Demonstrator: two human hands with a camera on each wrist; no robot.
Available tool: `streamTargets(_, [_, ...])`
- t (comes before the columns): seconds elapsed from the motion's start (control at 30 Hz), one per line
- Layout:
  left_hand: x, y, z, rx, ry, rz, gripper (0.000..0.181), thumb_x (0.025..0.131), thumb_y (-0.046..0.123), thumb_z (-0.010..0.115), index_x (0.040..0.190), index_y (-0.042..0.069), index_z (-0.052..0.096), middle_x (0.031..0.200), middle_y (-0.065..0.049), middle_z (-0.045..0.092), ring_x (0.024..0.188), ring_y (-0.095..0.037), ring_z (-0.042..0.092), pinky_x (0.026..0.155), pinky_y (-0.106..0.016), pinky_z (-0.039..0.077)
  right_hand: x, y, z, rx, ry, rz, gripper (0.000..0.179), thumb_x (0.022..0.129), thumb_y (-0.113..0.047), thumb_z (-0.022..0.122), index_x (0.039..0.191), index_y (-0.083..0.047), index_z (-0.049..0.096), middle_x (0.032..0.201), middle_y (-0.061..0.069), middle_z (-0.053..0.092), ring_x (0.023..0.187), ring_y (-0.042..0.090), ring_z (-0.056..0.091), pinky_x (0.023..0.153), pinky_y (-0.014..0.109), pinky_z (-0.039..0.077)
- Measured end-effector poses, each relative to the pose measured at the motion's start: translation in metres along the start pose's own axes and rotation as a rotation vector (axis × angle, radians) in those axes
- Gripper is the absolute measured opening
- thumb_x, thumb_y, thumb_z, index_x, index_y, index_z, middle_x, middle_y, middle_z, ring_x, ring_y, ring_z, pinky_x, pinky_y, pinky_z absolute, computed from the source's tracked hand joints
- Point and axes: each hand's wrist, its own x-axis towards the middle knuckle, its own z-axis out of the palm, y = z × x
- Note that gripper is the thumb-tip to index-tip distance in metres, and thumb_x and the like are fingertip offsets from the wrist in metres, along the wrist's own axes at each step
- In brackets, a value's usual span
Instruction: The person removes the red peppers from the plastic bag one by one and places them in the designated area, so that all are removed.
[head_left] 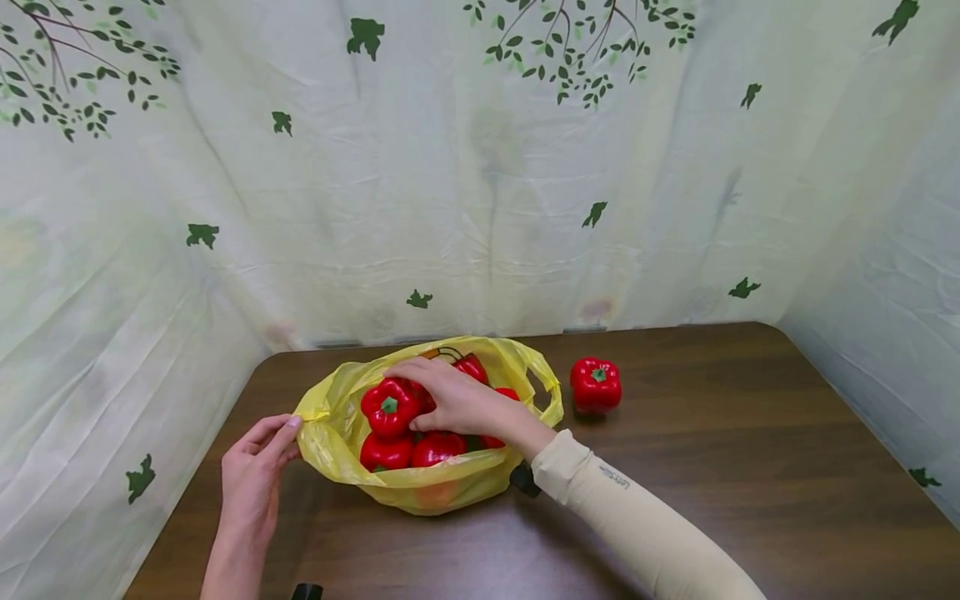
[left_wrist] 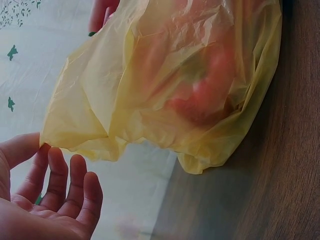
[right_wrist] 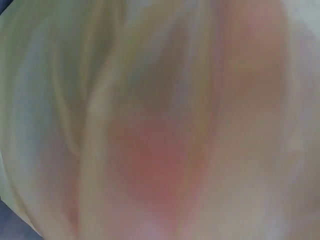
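Note:
A yellow plastic bag (head_left: 420, 497) stands with its mouth open on the table, several red bell peppers (head_left: 438, 447) inside it. My left hand (head_left: 258, 471) pinches the bag's left rim between thumb and forefinger; in the left wrist view the other fingers (left_wrist: 58, 175) are spread below the pinch. Over the bag's mouth, my right hand (head_left: 457, 400) grips a red bell pepper (head_left: 387, 406) with a green stem, above the other peppers. The right wrist view is blurred, mostly yellow plastic (right_wrist: 95, 150) with red showing through.
Another red bell pepper (head_left: 596, 386) sits on the brown wooden table (head_left: 712, 450), right of the bag. A pale curtain (head_left: 450, 208) with leaf prints hangs behind the table's far edge. A small black object (head_left: 307, 592) lies at the near edge.

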Motion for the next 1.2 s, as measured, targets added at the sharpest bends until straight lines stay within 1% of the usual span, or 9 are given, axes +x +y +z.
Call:
streamTargets(0.23, [0.001,0.001,0.001,0.003,0.007,-0.004,0.02,0.088,0.017,0.076,0.1,0.002,0.072,0.091,-0.002,0.068,0.075,-0.013,0.063,0.068,-0.022,0.055,-0.009,-0.006,-0.005,0.041,0.071,0.023,0.071,0.08,-0.029,0.083,0.141,-0.022,0.047,0.137,-0.005,0.048,0.123,0.011,0.044,0.102,0.03,0.041])
streamTargets(0.37, [0.002,0.001,0.001,0.008,0.006,-0.005,0.02,0.088,0.018,0.076,0.1,0.003,0.072,0.091,-0.001,0.068,0.074,-0.013,0.063,0.068,-0.022,0.055,-0.017,-0.01,-0.007,0.121,0.131,0.021,0.069,0.077,-0.029,0.085,0.135,-0.021,0.049,0.129,-0.008,0.051,0.118,0.006,0.047,0.099,0.028,0.043])
streamTargets(0.47, [0.002,0.001,0.001,0.015,0.004,-0.007,0.021,0.088,0.019,0.076,0.101,0.003,0.072,0.092,-0.001,0.067,0.074,-0.013,0.063,0.068,-0.022,0.055,-0.023,-0.014,-0.009,0.193,0.173,0.016,0.069,0.076,-0.028,0.085,0.133,-0.021,0.047,0.125,-0.009,0.051,0.113,0.005,0.049,0.097,0.028,0.046])
streamTargets(0.6, [0.003,0.001,0.002,0.012,0.007,-0.009,0.021,0.087,0.019,0.077,0.1,0.003,0.072,0.092,-0.001,0.067,0.074,-0.013,0.063,0.068,-0.022,0.055,-0.032,-0.017,-0.012,0.271,0.223,0.037,0.068,0.076,-0.026,0.084,0.132,-0.022,0.045,0.123,-0.01,0.05,0.11,0.006,0.051,0.092,0.031,0.051])
streamTargets(0.77, [0.002,0.0,0.002,0.006,0.01,-0.008,0.02,0.087,0.018,0.077,0.1,0.003,0.073,0.092,-0.001,0.067,0.075,-0.013,0.063,0.068,-0.022,0.055,-0.046,-0.019,-0.015,0.355,0.283,0.081,0.068,0.076,-0.026,0.084,0.131,-0.022,0.044,0.123,-0.006,0.052,0.111,0.012,0.052,0.087,0.033,0.054])
streamTargets(0.87, [0.002,0.0,0.001,0.003,0.009,-0.004,0.019,0.088,0.018,0.076,0.1,0.003,0.073,0.092,-0.001,0.067,0.075,-0.013,0.063,0.068,-0.022,0.055,-0.054,-0.02,-0.016,0.363,0.327,0.108,0.069,0.076,-0.029,0.083,0.133,-0.023,0.044,0.125,-0.005,0.052,0.112,0.013,0.053,0.085,0.032,0.054])
streamTargets(1.0, [0.002,0.0,0.001,0.006,0.014,0.0,0.019,0.088,0.018,0.076,0.099,0.003,0.073,0.091,-0.001,0.068,0.075,-0.013,0.064,0.068,-0.022,0.056,-0.063,-0.019,-0.019,0.356,0.372,0.142,0.071,0.076,-0.033,0.083,0.135,-0.024,0.044,0.128,-0.007,0.05,0.113,0.013,0.053,0.086,0.035,0.054])
streamTargets(1.1, [0.002,0.0,0.001,0.01,0.018,0.0,0.02,0.088,0.018,0.076,0.1,0.003,0.073,0.091,-0.001,0.068,0.075,-0.013,0.064,0.068,-0.022,0.056,-0.068,-0.016,-0.02,0.371,0.397,0.141,0.071,0.077,-0.031,0.083,0.135,-0.022,0.045,0.129,-0.007,0.05,0.113,0.016,0.053,0.086,0.039,0.055])
streamTargets(1.2, [0.002,0.0,0.001,0.012,0.019,-0.001,0.021,0.088,0.019,0.076,0.1,0.003,0.073,0.092,-0.001,0.068,0.076,-0.013,0.064,0.068,-0.022,0.056,-0.074,-0.013,-0.021,0.385,0.431,0.124,0.07,0.076,-0.027,0.084,0.135,-0.018,0.046,0.128,-0.006,0.05,0.112,0.018,0.054,0.086,0.04,0.055])
